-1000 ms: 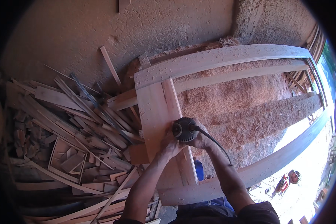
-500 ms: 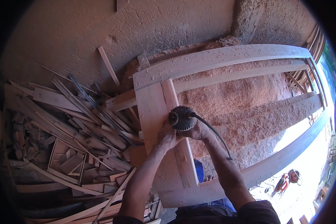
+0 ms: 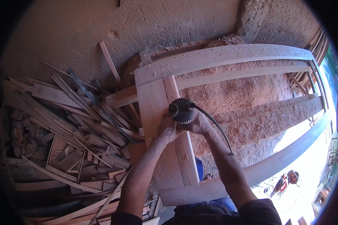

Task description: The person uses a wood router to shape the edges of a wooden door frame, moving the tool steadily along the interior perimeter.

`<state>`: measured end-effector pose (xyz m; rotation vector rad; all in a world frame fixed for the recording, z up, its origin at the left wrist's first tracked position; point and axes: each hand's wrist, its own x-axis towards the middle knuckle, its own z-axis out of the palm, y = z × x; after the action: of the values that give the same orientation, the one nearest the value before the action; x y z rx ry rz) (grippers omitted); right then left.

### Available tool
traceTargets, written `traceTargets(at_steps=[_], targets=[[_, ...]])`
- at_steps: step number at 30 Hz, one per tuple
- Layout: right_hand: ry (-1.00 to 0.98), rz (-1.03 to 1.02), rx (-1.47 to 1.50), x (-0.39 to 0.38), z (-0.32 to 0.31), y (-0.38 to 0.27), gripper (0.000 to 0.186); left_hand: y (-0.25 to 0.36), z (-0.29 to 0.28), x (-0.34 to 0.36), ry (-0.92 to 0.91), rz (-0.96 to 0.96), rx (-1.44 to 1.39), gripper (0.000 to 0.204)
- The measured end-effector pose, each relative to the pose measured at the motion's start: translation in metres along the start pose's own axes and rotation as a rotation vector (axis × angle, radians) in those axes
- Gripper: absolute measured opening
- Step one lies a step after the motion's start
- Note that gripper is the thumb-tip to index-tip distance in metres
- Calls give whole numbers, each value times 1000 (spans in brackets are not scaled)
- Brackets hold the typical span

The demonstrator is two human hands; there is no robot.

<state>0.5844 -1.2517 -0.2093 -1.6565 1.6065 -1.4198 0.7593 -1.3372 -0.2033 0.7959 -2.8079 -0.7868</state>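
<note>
A black corded power tool point(image 3: 182, 110), seen from above, sits upright on the inner edge of the pale end board point(image 3: 152, 112) of a large wooden frame point(image 3: 229, 54). My left hand point(image 3: 168, 128) is closed on the left and near side of the tool, fingers partly hidden under its top. My right hand point(image 3: 197, 123) grips it on the right. The cable point(image 3: 216, 123) arches from the tool's top down along my right forearm. Small wood chips lie scattered on the frame's boards.
A jumbled pile of offcuts and strips point(image 3: 67, 142) lies at the left. A rough wall point(image 3: 169, 22) stands behind the frame. Wood shavings point(image 3: 244, 90) lie heaped beneath it. A red tool point(image 3: 285, 180) lies at the lower right on sunlit ground; more timber point(image 3: 319, 45) leans at the far right.
Both hands and the power tool have moved away from me, up along the inner edge of the end board. The cable has shifted with them.
</note>
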Motion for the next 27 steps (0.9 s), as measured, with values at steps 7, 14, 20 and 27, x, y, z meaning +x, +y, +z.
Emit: traceTargets(at_steps=[7,14,20,27], targets=[[-21,76,103,-33,-14,-57,70,0,35,-42,-53,-12,-170,90],[-10,74,4,-80,-14,-61,54,30,53,-84,-21,16,-90,95],[-84,108,117,-125,-1,-41,80,41,74,-115,-86,-143,-371,93],[-96,258,343,-150,11,-45,79,30,122,-143,33,-260,-1107,93]])
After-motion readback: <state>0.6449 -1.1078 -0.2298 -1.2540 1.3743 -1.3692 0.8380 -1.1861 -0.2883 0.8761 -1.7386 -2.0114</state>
